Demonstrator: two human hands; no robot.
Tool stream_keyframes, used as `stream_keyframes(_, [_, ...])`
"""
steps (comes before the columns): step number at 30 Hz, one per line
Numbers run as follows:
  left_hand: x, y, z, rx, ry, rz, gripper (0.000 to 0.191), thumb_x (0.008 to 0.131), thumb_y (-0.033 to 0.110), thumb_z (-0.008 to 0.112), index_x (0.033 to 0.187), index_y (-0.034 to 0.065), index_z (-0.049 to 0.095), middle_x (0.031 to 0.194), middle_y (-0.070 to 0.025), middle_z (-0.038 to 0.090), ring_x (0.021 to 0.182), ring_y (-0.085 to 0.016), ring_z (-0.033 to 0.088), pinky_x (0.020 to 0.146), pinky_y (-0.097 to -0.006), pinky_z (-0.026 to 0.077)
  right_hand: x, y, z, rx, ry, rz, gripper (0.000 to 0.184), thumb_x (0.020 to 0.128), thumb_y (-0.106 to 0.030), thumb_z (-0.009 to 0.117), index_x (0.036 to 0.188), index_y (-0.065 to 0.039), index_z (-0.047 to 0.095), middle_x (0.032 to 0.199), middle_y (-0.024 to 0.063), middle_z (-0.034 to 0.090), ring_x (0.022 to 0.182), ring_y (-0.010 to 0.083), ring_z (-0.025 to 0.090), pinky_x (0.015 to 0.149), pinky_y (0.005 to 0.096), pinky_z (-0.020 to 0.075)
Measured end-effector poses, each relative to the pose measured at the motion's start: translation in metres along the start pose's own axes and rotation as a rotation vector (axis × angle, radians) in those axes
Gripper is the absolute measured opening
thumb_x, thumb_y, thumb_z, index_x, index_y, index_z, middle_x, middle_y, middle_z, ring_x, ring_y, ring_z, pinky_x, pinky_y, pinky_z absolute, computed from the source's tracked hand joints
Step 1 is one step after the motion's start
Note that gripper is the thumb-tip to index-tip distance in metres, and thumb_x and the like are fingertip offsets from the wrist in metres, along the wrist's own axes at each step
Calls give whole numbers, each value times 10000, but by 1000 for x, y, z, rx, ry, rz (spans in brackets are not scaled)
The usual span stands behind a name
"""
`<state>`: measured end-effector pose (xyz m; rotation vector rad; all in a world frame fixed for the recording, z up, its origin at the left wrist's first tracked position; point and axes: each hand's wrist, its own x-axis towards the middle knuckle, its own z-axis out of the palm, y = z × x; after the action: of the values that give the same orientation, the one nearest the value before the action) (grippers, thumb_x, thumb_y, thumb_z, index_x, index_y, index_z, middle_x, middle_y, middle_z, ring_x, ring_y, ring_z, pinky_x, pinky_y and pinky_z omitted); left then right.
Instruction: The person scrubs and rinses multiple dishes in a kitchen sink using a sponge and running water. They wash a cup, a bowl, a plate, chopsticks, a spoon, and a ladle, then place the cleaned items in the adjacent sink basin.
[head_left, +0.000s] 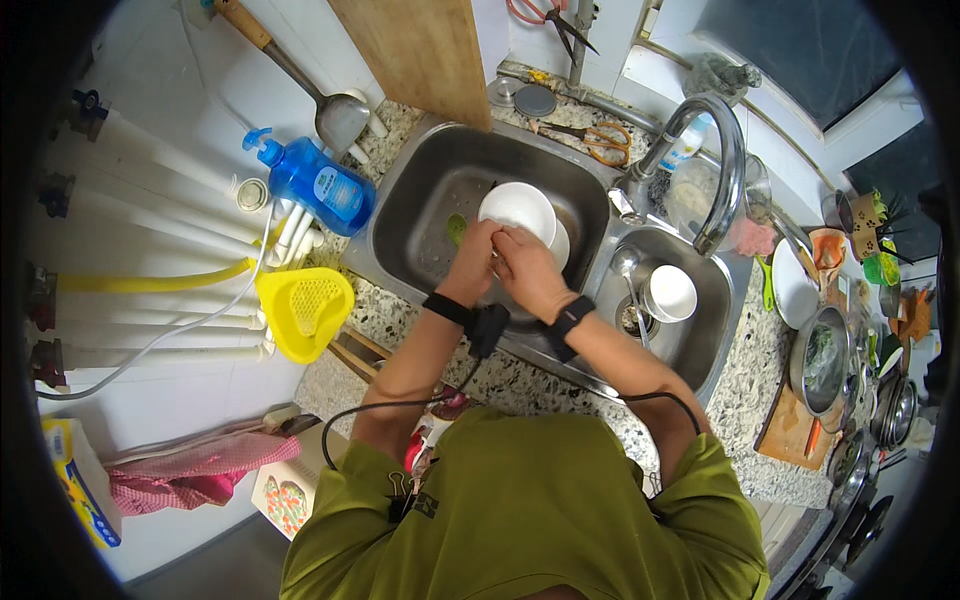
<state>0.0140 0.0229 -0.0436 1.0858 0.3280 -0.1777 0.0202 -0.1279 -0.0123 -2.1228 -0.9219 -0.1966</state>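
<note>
Both of my hands meet over the larger basin of a steel double sink (409, 202). My left hand (474, 259) and my right hand (529, 266) overlap at the near edge of a white bowl (519, 208); their curled fingers hide whatever is between them. Partly under the bowl shows another white dish (561, 247). A green leaf-like scrap (456, 228) lies left of my hands on the basin floor. In the smaller basin, a white cup or small bowl (671, 293) sits beside a metal ladle or spoon (625, 264) at the drain.
A curved chrome faucet (726, 165) arches over the smaller basin. Blue pump-bottle soap (322, 184) and a yellow corner strainer (306, 313) stand left. Behind are a wooden board (427, 52) and orange-handled scissors (609, 144). A metal bowl (821, 360) and cutting board (795, 427) occupy the right counter.
</note>
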Motion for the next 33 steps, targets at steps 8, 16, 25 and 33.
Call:
stream_keyframes(8, [-4, 23, 3, -297, -200, -141, 434, 986, 372, 483, 1265, 41, 497, 1170, -94, 597, 1072, -215, 599, 906, -368, 500, -2, 19, -26, 739, -51, 350, 180, 839, -92, 686, 1003, -27, 651, 911, 69, 677, 846, 219, 656, 765, 337, 513])
stream_keyframes(16, [-25, 18, 11, -220, -314, -55, 411, 904, 151, 651, 1278, 45, 518, 1238, -77, 606, 1119, -192, 589, 965, -337, 472, 5, 46, -18, 1274, 440, 909, 216, 933, -129, 612, 1122, -26, 625, 1056, 83, 673, 947, 165, 635, 842, 305, 508])
stream_keyframes(25, [-34, 37, 25, 397, -307, 169, 280, 828, 125, 711, 1075, 9, 647, 980, -38, 682, 887, -112, 617, 803, -269, 469, 26, 13, -39, 26, 100, -270, 338, 797, -41, 587, 1132, -66, 628, 1144, 129, 628, 1081, 334, 584, 931, 413, 480])
stream_keyframes(33, [-48, 46, 27, 350, -262, 69, 263, 812, 118, 712, 1044, 4, 666, 949, -23, 684, 880, -91, 608, 793, -257, 452, 26, 5, -36, 32, 300, -94, 316, 849, -16, 529, 1148, -62, 621, 1139, 134, 614, 1047, 327, 585, 896, 397, 474])
